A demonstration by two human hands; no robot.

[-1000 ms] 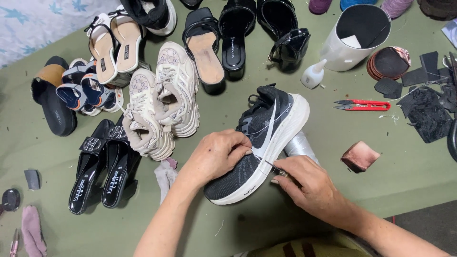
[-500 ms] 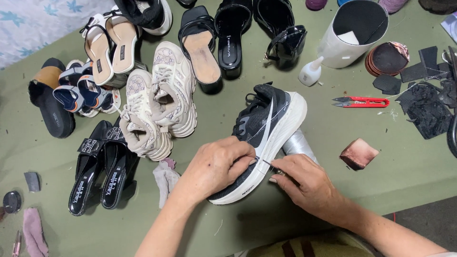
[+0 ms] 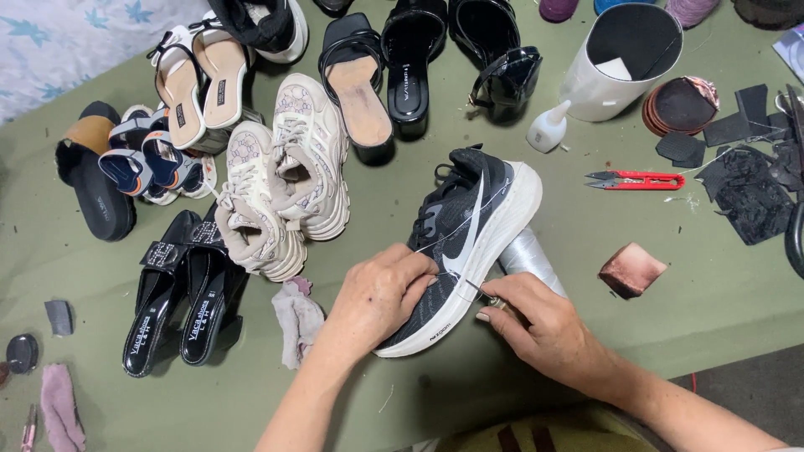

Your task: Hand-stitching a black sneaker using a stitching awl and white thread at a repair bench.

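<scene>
A black mesh sneaker (image 3: 469, 226) with a thick white sole lies on its side on the olive cloth (image 3: 519, 377) in front of me. My left hand (image 3: 381, 293) presses down on its toe end, fingers pinching a thin thread at the sole seam. My right hand (image 3: 536, 322) holds a thin metal needle-like tool, its tip against the white sole edge. A silvery roll (image 3: 532, 259) lies just behind my right hand, beside the sneaker.
Several pairs of shoes crowd the far left: beige sneakers (image 3: 280, 180), black heeled sandals (image 3: 180, 289), black slides (image 3: 394, 75). Red snips (image 3: 636, 179), a white glue bottle (image 3: 548, 128), a white cylinder (image 3: 620, 59), a brown block (image 3: 632, 269) and black sole scraps (image 3: 745, 176) lie right.
The hands have stayed on the sneaker's sole edge, with small shifts of the fingers; the view has drifted slightly. The sneaker has barely moved.
</scene>
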